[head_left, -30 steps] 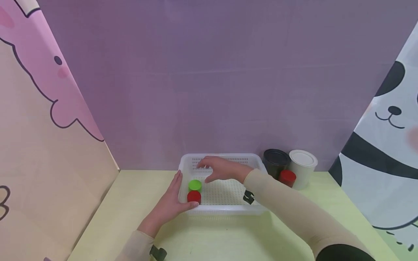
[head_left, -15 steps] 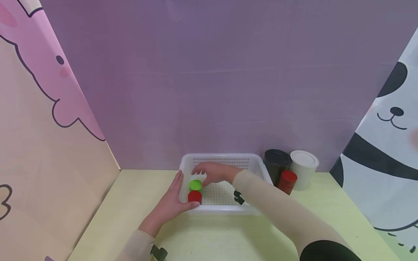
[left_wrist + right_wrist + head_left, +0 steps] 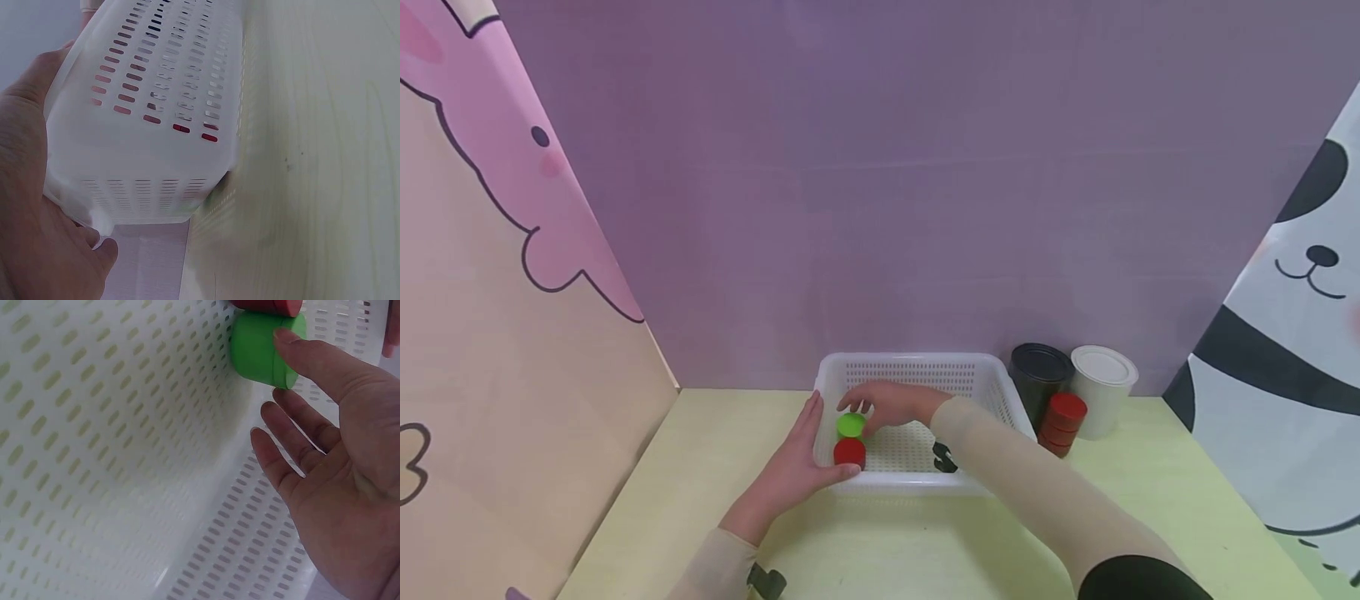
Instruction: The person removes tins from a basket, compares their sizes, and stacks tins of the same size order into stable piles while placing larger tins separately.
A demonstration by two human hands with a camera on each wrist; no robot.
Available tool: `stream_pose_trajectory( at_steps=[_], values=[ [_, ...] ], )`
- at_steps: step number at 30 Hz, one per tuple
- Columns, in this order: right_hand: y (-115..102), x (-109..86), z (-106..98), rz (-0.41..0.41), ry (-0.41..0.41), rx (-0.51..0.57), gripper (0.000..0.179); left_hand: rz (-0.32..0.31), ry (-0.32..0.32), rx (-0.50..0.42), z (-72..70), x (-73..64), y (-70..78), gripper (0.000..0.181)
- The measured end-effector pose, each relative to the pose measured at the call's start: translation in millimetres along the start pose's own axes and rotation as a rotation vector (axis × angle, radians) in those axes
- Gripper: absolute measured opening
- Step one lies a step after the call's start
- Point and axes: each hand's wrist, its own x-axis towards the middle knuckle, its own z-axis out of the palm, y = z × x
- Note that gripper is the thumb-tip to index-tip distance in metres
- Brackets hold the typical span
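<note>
A white perforated plastic basket (image 3: 925, 479) stands on the table. My left hand (image 3: 793, 458) grips its front left corner, thumb over the front rim and fingers along the left side. Inside, a small green round container (image 3: 851, 424) sits just behind a red one (image 3: 849, 451), both at the left end. My right hand (image 3: 891, 404) reaches over the green container. In the right wrist view, its thumb (image 3: 312, 356) touches the green lid, while the other visible fingers (image 3: 281, 447) extend loosely just beyond it. Any index finger contact behind the lid is hidden.
Right of the basket stand a black lidded canister (image 3: 1040, 379), a white lidded canister (image 3: 1103, 387) and a red container (image 3: 1063, 423) in front of them. A purple backdrop (image 3: 880, 208) rises behind the pale table (image 3: 880, 550), with printed panels at both sides.
My right hand has moved left and slightly down to the green container, uncovering more of the red container outside. My left hand has kept its place on the basket.
</note>
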Motion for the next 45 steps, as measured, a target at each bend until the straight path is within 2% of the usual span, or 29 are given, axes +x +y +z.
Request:
stream_pose_trajectory(
  at_steps=[20, 28, 45],
  values=[
    [9, 2.4, 8, 0.032, -0.004, 0.048, 0.051, -0.002, -0.004, -0.014, -0.3, -2.5, 6.8, 0.129],
    [12, 2.6, 4, 0.022, 0.011, 0.056, 0.047, 0.003, -0.004, -0.007, -1.4, -2.3, 8.9, 0.128],
    [4, -8.1, -16, 0.001, 0.066, 0.172, 0.043, 0.007, 0.001, 0.001, -1.1, -1.6, 1.2, 0.129]
  ],
)
